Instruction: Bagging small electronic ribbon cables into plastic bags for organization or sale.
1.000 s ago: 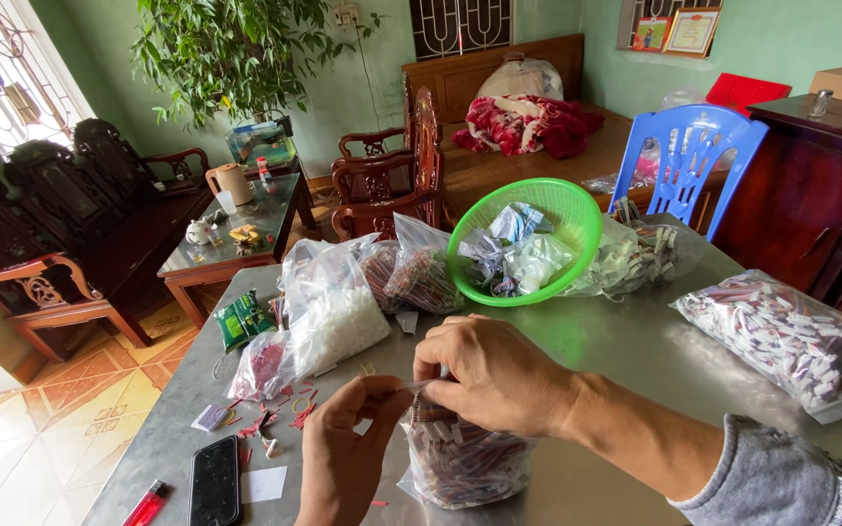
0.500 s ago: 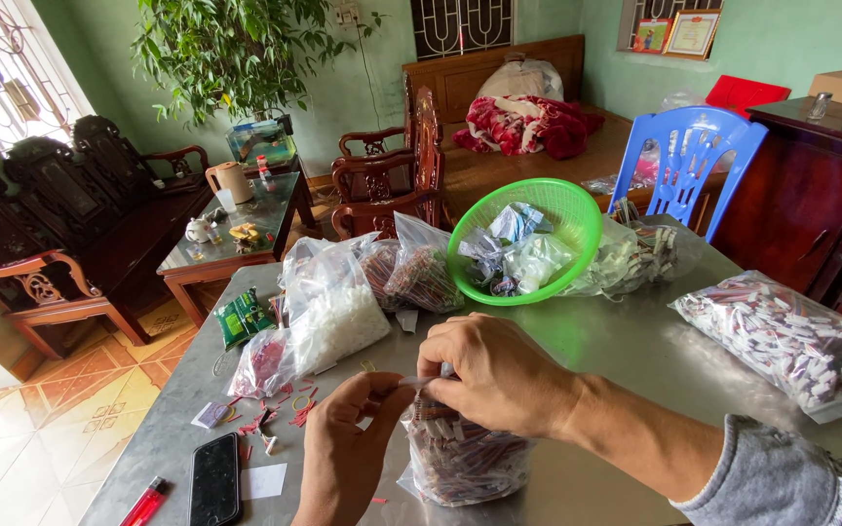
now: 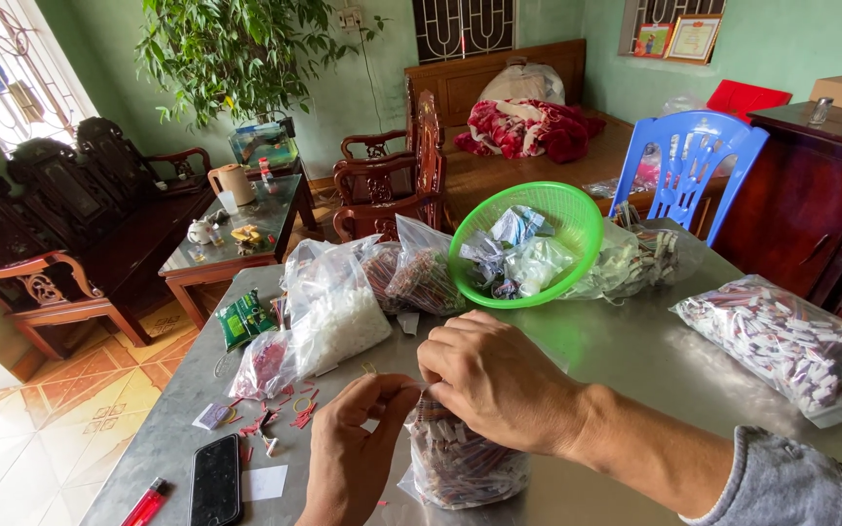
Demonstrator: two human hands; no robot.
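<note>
At the near edge of the grey table (image 3: 635, 360), the neck of a filled clear bag of small red-and-white pieces (image 3: 460, 463) is pinched shut by the right hand (image 3: 494, 385) and left hand (image 3: 353, 453), its closure apparently unfinished, with other bags farther off.

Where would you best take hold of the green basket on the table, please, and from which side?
Probably by the near rim of the green basket, coming from the person's side. It tilts with its open mouth towards them, propped among plastic bags and holding small packets, so that edge is bare and easy to pinch. Both hands are busy at another bag.
</note>
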